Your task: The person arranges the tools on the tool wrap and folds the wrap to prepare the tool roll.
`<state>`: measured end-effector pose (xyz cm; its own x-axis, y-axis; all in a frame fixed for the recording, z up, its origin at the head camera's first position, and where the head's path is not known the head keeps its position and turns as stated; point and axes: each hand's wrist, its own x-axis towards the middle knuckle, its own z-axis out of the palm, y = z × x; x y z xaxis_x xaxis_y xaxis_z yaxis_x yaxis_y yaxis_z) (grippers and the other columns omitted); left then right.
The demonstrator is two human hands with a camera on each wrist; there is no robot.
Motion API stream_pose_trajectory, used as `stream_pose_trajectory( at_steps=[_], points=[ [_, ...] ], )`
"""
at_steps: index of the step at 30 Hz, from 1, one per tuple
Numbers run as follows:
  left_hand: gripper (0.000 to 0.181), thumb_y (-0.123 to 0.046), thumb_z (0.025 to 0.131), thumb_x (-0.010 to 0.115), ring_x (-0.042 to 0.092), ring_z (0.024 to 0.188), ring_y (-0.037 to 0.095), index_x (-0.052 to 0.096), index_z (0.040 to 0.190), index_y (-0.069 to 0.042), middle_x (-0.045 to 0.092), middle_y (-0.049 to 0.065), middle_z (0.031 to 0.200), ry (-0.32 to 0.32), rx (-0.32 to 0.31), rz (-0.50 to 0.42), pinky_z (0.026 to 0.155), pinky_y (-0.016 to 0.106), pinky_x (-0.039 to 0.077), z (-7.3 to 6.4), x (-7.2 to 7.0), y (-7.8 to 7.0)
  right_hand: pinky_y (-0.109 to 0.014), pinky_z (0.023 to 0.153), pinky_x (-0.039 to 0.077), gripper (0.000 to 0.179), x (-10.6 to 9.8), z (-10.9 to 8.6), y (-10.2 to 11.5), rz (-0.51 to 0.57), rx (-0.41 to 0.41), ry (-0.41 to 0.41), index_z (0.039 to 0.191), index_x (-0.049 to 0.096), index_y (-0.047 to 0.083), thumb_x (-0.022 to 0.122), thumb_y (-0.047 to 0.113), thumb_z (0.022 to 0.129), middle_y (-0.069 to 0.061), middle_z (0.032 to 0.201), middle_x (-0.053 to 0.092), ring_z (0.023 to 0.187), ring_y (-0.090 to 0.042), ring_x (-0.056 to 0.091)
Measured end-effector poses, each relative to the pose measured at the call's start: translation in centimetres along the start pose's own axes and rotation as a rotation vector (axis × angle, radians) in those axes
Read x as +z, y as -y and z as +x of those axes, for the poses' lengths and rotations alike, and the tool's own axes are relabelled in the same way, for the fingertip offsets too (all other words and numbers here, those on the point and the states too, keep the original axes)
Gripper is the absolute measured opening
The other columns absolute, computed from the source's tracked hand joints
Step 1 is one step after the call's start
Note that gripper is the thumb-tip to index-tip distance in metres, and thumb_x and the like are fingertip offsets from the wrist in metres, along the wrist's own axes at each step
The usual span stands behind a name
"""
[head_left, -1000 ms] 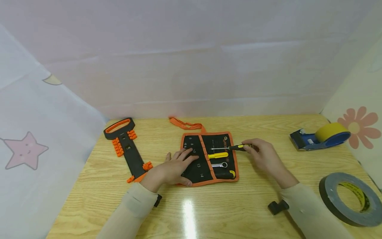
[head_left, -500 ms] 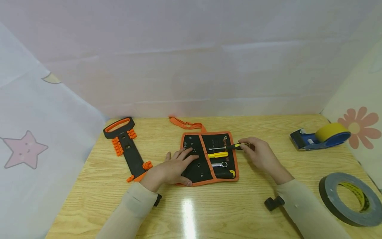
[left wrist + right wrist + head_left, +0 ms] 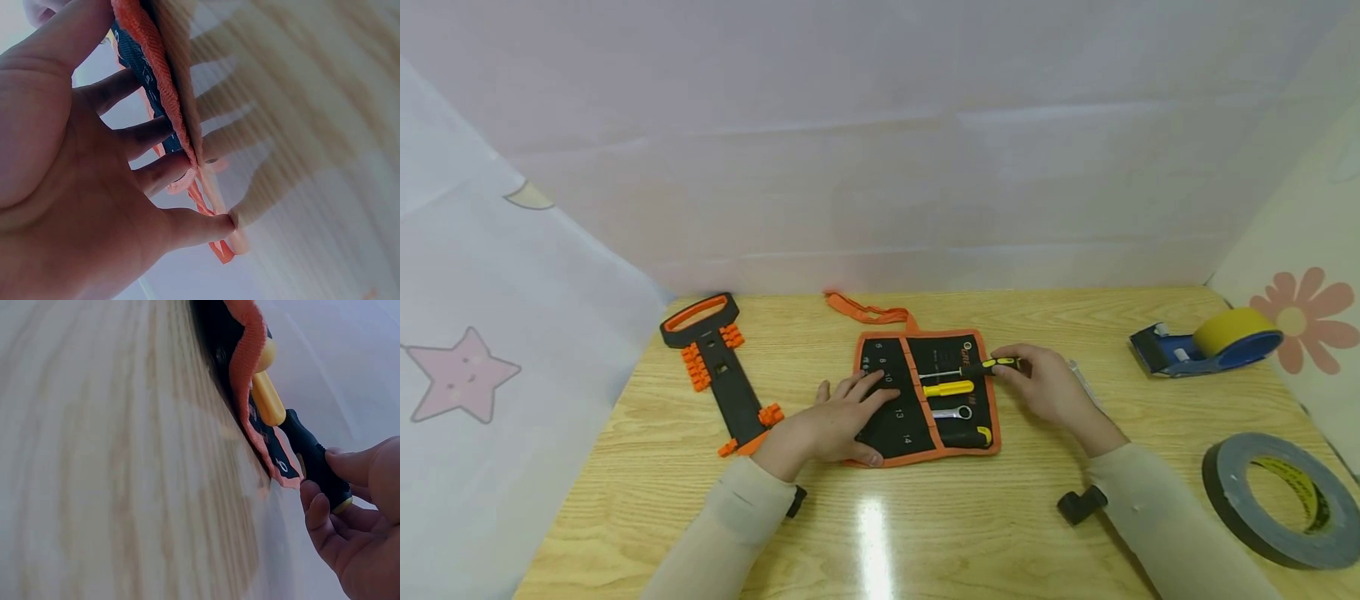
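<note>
My right hand point(image 3: 1052, 387) pinches the handle end of a black and yellow screwdriver point(image 3: 981, 368). Its metal shaft points left, with the tip right at the orange-trimmed pocket edge of a black tool pouch point(image 3: 872, 437). In the right wrist view, thumb and fingers hold the screwdriver point(image 3: 312, 453) by its butt. My left hand point(image 3: 831, 425) lies spread over the pouch's numbered left half; in the left wrist view its fingers reach across the orange edging point(image 3: 159, 69). A yellow handle point(image 3: 949, 389), a ring-ended wrench point(image 3: 953, 413) and a black handle with a yellow end point(image 3: 966, 436) stick out of pockets.
On the left lies a black and orange rack point(image 3: 730, 387) with orange clips. A blue tape dispenser point(image 3: 1180, 354) with yellow tape stands at right, a grey tape roll point(image 3: 1232, 508) nearer. Behind my right hand lies a slim silver tool point(image 3: 1084, 382). Fabric walls enclose the table point(image 3: 985, 533).
My right hand has moved left with the screwdriver, bringing its tip to the pocket edge. The silver tool behind that hand has come into sight. The left hand stays put.
</note>
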<state>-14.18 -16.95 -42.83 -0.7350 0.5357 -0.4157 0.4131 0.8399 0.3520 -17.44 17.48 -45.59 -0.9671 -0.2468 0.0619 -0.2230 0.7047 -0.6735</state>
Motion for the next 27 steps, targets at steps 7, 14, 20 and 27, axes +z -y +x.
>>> stream_pose_trajectory(
  at_steps=[7,14,20,27],
  points=[
    [0.099,-0.046,0.093,0.083,0.003,0.170,0.039,0.026,0.172,-0.031,0.003,0.006,0.184,-0.002,-0.007,-0.002,0.128,0.080,0.011,0.0,0.2,0.1,-0.033,0.071,0.043,0.027,1.1,0.6,0.6,0.020,-0.008,0.016,0.132,0.075,0.004,0.068,0.016,0.108,-0.011,0.106,0.075,0.078,-0.019,0.052],
    [0.098,-0.046,0.093,0.082,0.003,0.170,0.039,0.026,0.173,-0.031,0.002,0.007,0.184,0.001,-0.003,0.005,0.128,0.079,0.011,0.1,0.2,0.2,-0.032,0.066,0.041,0.027,1.5,1.1,1.1,0.035,-0.007,0.039,0.132,0.074,0.004,0.065,0.016,0.109,-0.008,0.092,0.069,0.071,-0.018,0.049],
    [0.100,-0.045,0.093,0.084,0.002,0.170,0.041,0.026,0.173,-0.028,0.002,0.010,0.184,0.006,-0.002,0.006,0.127,0.081,0.011,0.1,0.1,0.1,-0.032,0.063,0.041,0.030,1.7,1.4,1.5,0.027,0.012,0.078,0.135,0.074,0.008,0.068,0.020,0.109,-0.004,0.085,0.064,0.067,-0.018,0.049],
    [0.100,-0.046,0.093,0.083,0.002,0.170,0.040,0.026,0.173,-0.029,0.002,0.009,0.184,0.008,-0.003,0.007,0.128,0.080,0.011,0.1,0.0,0.1,-0.033,0.069,0.045,0.028,1.9,1.8,1.7,0.002,-0.026,0.107,0.132,0.076,0.009,0.070,0.020,0.107,-0.008,0.103,0.073,0.077,-0.018,0.055]
  ],
)
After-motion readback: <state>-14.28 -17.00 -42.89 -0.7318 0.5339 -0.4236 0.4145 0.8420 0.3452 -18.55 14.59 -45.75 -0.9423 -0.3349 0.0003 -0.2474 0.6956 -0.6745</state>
